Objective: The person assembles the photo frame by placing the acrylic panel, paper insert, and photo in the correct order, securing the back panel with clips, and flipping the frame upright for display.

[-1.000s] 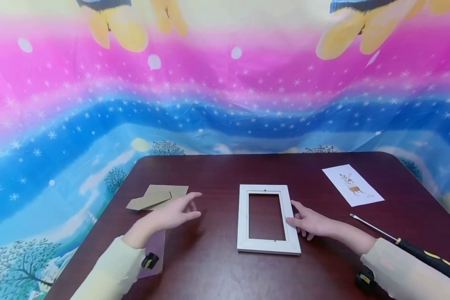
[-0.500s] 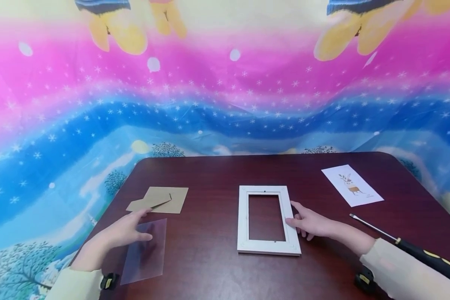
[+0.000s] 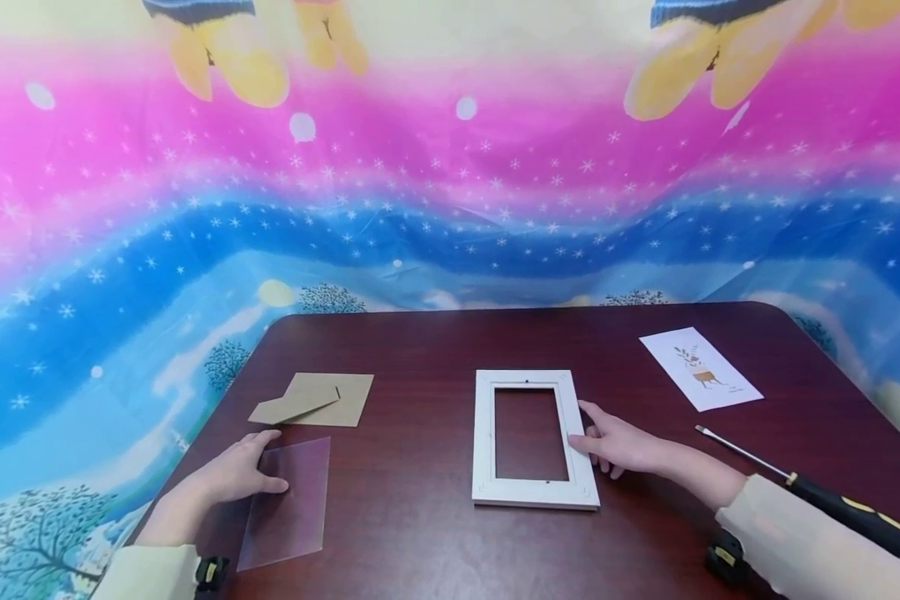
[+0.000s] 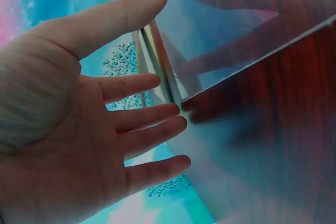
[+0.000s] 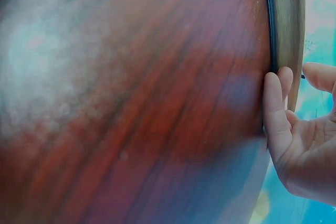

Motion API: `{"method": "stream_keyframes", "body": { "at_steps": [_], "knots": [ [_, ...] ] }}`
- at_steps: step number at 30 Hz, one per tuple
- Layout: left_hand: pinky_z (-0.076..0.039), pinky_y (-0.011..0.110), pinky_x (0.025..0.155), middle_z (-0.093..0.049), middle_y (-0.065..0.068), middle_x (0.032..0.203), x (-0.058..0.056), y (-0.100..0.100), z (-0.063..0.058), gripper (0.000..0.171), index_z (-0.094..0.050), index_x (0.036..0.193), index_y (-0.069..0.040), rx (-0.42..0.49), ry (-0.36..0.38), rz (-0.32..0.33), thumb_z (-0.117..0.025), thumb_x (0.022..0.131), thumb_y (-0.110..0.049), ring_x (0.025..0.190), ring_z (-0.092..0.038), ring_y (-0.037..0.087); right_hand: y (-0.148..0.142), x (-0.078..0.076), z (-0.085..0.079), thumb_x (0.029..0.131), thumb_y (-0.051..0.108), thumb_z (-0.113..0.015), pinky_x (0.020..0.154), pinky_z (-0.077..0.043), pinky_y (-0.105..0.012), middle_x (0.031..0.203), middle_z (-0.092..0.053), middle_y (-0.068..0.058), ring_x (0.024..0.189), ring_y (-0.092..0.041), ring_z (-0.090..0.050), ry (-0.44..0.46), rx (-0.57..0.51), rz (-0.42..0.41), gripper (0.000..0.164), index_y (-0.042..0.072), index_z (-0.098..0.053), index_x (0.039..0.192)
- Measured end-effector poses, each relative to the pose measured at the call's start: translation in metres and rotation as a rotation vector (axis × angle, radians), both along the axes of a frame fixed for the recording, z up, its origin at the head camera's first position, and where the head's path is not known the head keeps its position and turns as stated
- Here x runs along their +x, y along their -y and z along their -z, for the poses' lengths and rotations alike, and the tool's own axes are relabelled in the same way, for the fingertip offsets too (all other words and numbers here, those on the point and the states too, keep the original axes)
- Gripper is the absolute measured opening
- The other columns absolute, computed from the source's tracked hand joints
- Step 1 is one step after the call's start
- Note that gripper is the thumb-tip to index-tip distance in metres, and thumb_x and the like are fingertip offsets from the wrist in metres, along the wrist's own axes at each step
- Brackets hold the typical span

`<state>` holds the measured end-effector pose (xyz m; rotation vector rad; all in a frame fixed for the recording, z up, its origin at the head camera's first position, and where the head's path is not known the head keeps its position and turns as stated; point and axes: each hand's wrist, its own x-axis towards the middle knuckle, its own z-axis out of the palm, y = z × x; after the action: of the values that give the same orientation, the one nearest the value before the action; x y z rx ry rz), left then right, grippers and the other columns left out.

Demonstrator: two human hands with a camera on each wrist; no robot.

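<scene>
My left hand (image 3: 228, 473) lies at the left edge of a clear plastic sheet (image 3: 300, 512) on the table. Its thumb overlaps the sheet in the head view, and the left wrist view shows the fingers straight and spread. A white picture frame (image 3: 483, 442) lies flat with its opening bare and small dark tabs at top and bottom. On its right rail, my right hand (image 3: 624, 442) holds the frame, thumb over the top edge and fingers along the side. The right wrist view shows the frame's brownish side (image 5: 289, 30) between thumb and fingers.
Just beyond the sheet lies a brown backing board (image 3: 354, 400) with its stand flap (image 3: 288, 408). A white card with a printed drawing (image 3: 699, 371) is at the back right. A black-and-yellow screwdriver (image 3: 817, 496) lies beside my right forearm. Patterned cloth (image 3: 450, 200) hangs behind the dark table (image 3: 420, 342).
My left hand has drawn back from over the backing board to the clear sheet's left edge, leaving board and sheet in plain sight. My right hand stays at the frame.
</scene>
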<state>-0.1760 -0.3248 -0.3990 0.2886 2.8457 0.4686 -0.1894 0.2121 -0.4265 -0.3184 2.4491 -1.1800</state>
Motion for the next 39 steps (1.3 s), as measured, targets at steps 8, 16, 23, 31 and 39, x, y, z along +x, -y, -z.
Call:
{"method": "stream_keyframes", "body": {
  "at_steps": [8,16,23,31,39],
  "knots": [
    [-0.039,0.062,0.091,-0.045,0.038,0.129,0.003,-0.003,0.004,0.081,-0.045,0.132,0.013,-0.021,-0.038,-0.001,-0.084,0.073,-0.027,0.119,-0.042,0.054,0.0,-0.001,0.002,0.098,0.024,-0.059,0.049,-0.048,-0.038,0.068,-0.052,-0.006,0.055,-0.022,-0.052,-0.004,0.012,0.009,0.078,-0.012,-0.01,0.146],
    [-0.042,0.06,0.088,-0.049,0.035,0.124,0.006,-0.007,0.006,0.076,-0.049,0.13,0.009,-0.06,-0.07,-0.009,-0.085,0.072,-0.026,0.116,-0.047,0.052,0.0,-0.001,0.002,0.098,0.025,-0.059,0.05,-0.048,-0.038,0.069,-0.053,-0.006,0.056,-0.022,-0.052,-0.002,0.011,0.004,0.078,-0.011,-0.01,0.147],
    [-0.043,0.06,0.087,-0.051,0.032,0.122,0.007,-0.01,0.006,0.073,-0.051,0.129,0.007,-0.074,-0.08,-0.013,-0.085,0.073,-0.025,0.115,-0.049,0.051,-0.001,-0.001,0.002,0.097,0.025,-0.059,0.051,-0.049,-0.039,0.07,-0.053,-0.006,0.056,-0.022,-0.052,-0.006,0.016,0.0,0.078,-0.011,-0.01,0.147],
    [-0.043,0.06,0.086,-0.051,0.034,0.12,0.006,-0.011,0.005,0.079,-0.048,0.13,0.009,-0.111,-0.068,-0.064,-0.086,0.071,-0.028,0.112,-0.051,0.049,-0.001,-0.002,0.002,0.097,0.024,-0.06,0.05,-0.049,-0.038,0.07,-0.053,-0.005,0.055,-0.022,-0.052,-0.013,0.014,-0.005,0.078,-0.011,-0.01,0.147],
    [-0.045,0.063,0.081,-0.053,0.032,0.117,0.007,-0.014,0.005,0.079,-0.049,0.13,0.006,-0.147,-0.062,-0.103,-0.085,0.072,-0.033,0.108,-0.055,0.047,-0.002,-0.001,0.002,0.097,0.024,-0.06,0.05,-0.049,-0.038,0.07,-0.053,-0.005,0.055,-0.022,-0.052,-0.016,0.009,-0.008,0.079,-0.012,-0.011,0.146]
  ]
}}
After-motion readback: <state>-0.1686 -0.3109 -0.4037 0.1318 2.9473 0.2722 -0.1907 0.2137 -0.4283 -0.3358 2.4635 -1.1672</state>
